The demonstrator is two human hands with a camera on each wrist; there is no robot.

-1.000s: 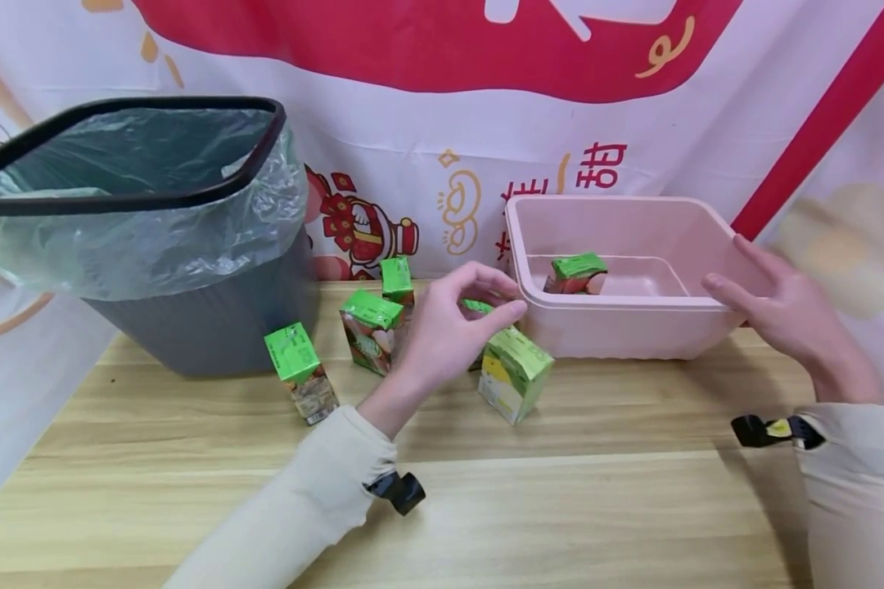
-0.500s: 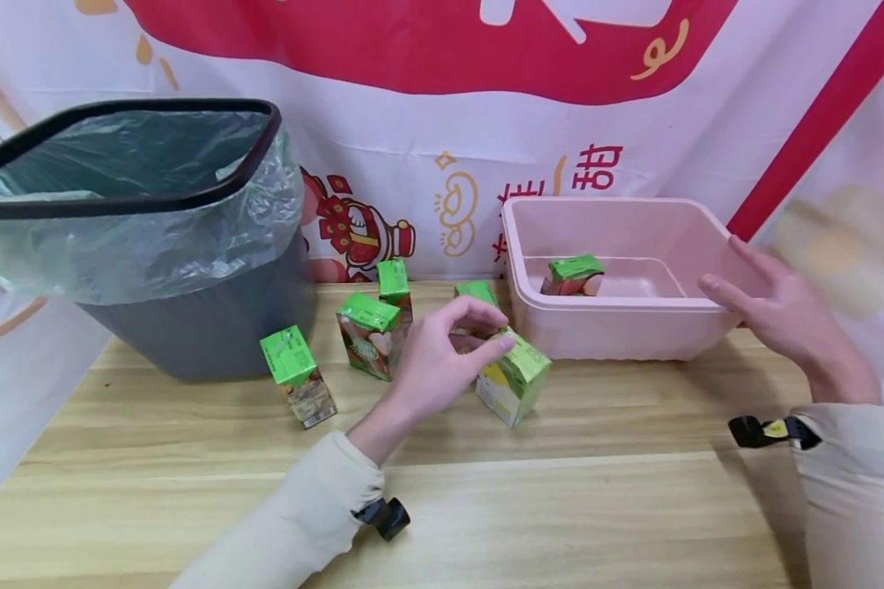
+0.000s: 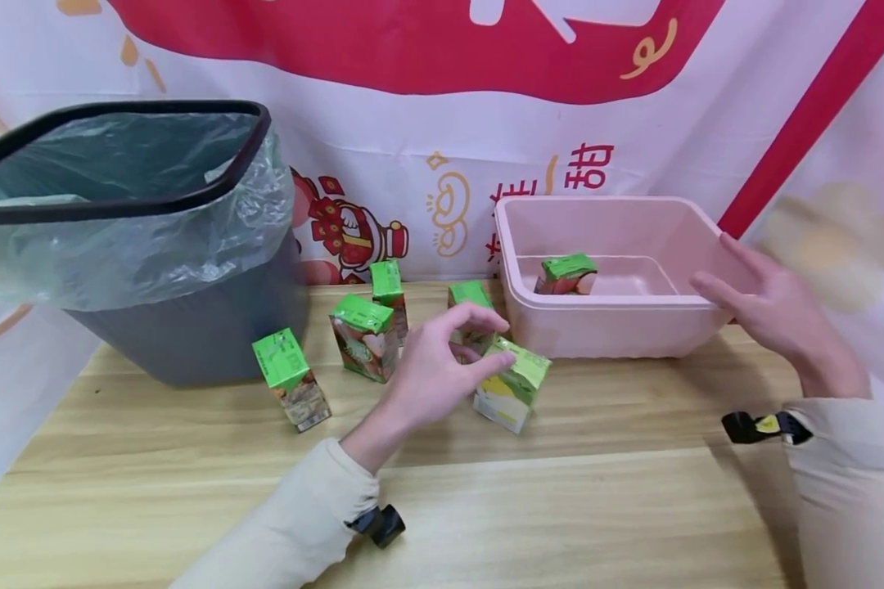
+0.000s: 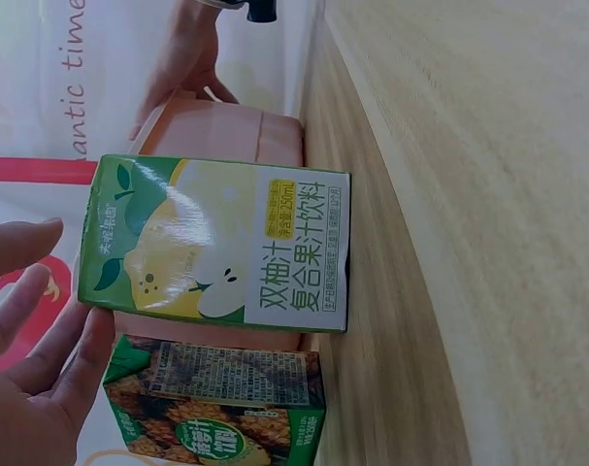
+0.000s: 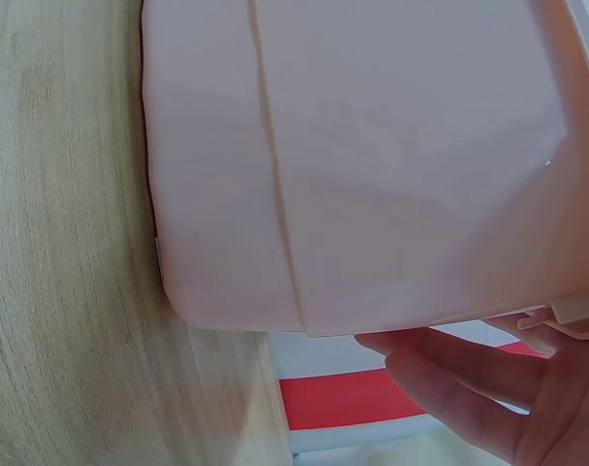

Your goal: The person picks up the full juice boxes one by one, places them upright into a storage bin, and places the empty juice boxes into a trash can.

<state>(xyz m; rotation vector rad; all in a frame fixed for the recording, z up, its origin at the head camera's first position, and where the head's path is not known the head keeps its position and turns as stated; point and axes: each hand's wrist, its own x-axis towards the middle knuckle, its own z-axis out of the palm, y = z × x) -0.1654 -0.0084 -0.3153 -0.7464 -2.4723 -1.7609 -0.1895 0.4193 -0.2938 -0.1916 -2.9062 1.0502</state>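
My left hand (image 3: 442, 360) is at a green-and-yellow juice box (image 3: 511, 393), fingers around its upper end. In the left wrist view the thumb is just off the box's top, and the other fingers reach its far edge. Behind it a brown-and-green juice box (image 4: 216, 398) stands on the table, partly hidden by the hand in the head view. My right hand (image 3: 788, 315) holds the right end of a pink plastic bin (image 3: 604, 331), thumb at the rim and fingers along the outside. Inside the bin is a green-topped juice box (image 3: 567, 274).
On the left stands a grey trash can (image 3: 214, 327) with a black rim and clear liner. Between it and the hand are a tilted juice box (image 3: 292, 380), a green-topped juice box (image 3: 364, 335) and another box (image 3: 388, 286) behind. A printed cloth (image 3: 390, 123) hangs behind the table.
My left hand has moved down and nearer, from above the boxes to the green-and-yellow juice box, which has turned slightly. The right hand stays at the bin. The head view has shifted a little.
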